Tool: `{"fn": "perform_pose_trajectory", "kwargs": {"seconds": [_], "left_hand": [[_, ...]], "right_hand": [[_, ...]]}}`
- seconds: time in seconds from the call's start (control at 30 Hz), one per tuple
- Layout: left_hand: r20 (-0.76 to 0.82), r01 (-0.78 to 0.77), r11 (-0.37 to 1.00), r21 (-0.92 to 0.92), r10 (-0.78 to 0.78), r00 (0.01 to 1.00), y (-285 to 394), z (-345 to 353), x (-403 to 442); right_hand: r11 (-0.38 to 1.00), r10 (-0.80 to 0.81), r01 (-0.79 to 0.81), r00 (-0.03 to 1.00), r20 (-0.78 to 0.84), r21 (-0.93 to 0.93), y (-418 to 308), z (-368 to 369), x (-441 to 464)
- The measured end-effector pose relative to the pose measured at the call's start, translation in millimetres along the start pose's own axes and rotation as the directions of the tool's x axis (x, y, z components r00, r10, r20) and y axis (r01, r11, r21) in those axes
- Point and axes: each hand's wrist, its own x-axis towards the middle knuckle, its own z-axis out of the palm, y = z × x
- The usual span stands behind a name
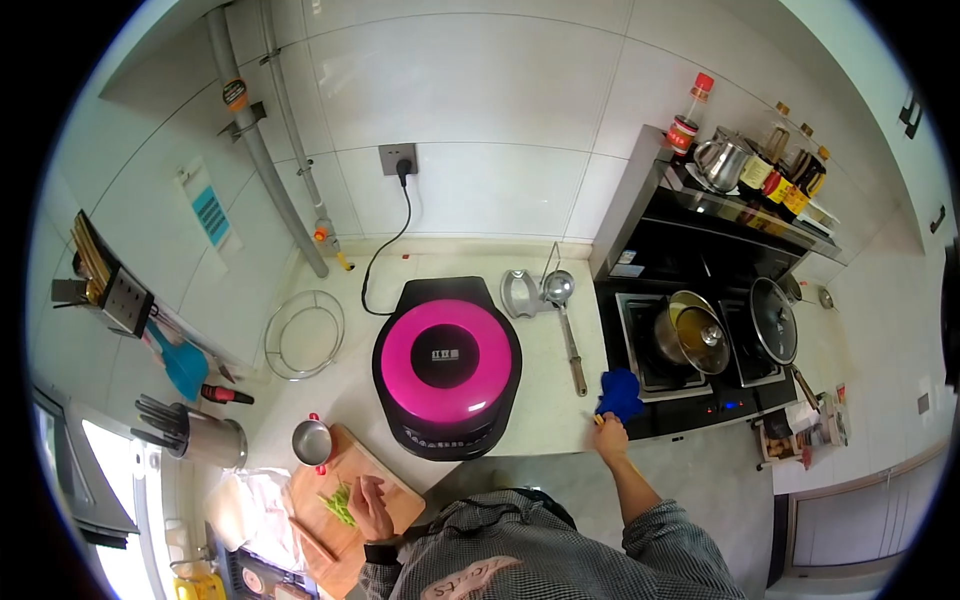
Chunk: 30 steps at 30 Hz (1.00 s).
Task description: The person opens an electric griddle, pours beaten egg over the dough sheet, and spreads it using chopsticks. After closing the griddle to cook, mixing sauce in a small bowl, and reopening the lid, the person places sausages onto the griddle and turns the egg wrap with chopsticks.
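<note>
In the head view my right hand (611, 440) is closed around the yellowish handle end of a blue cloth-like item (620, 395), at the counter's front edge beside the stove. My left hand (371, 510) is over a wooden cutting board (385, 480), next to chopped green vegetables (340, 502). Its fingers look partly curled, and whether they hold anything is too small to tell. A small metal cup (312, 442) with red handles stands at the board's upper left. Between my hands sits a closed pink and black electric griddle (446, 360).
A ladle (567, 320) lies right of the griddle, its head on a metal rest. The stove (650, 385) carries a lidded pot (692, 333) and a lidded pan (773, 320). A wire rack (305, 335), knife block (215, 440) and plastic bag (265, 515) are on the left.
</note>
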Motion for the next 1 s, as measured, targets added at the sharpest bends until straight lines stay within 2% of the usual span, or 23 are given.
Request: {"fn": "perform_pose_trajectory", "kwargs": {"seconds": [0.13, 0.27, 0.33, 0.43, 0.83, 1.0], "left_hand": [[-0.064, -0.012, 0.999, -0.03, 0.01, 0.998, 6, -1, 3], [-0.056, -0.022, 0.999, -0.049, 0.019, 0.998, -4, -2, 5], [-0.146, -0.051, 0.995, -0.088, 0.037, 0.989, -4, 1, 4], [-0.158, -0.062, 0.987, -0.145, 0.039, 0.987, -7, -1, 5], [-0.157, -0.021, 0.986, -0.166, -0.005, 0.988, -14, -10, 6], [-0.148, -0.046, 0.985, -0.164, 0.022, 0.989, -22, -10, 7]], "right_hand": [[0.999, -0.034, 0.035, 0.999, -0.025, 0.027, 2, 1, -7], [0.995, -0.072, 0.075, 0.996, -0.048, 0.059, 10, 10, -6], [0.995, -0.069, 0.071, 0.997, -0.036, 0.065, 10, 9, -7], [0.996, -0.062, 0.064, 0.998, -0.032, 0.056, 8, 9, -8], [0.996, -0.054, 0.058, 0.997, -0.056, 0.074, 6, 9, -9], [0.988, -0.126, 0.13, 0.99, -0.059, 0.083, 8, 6, -11]]}}
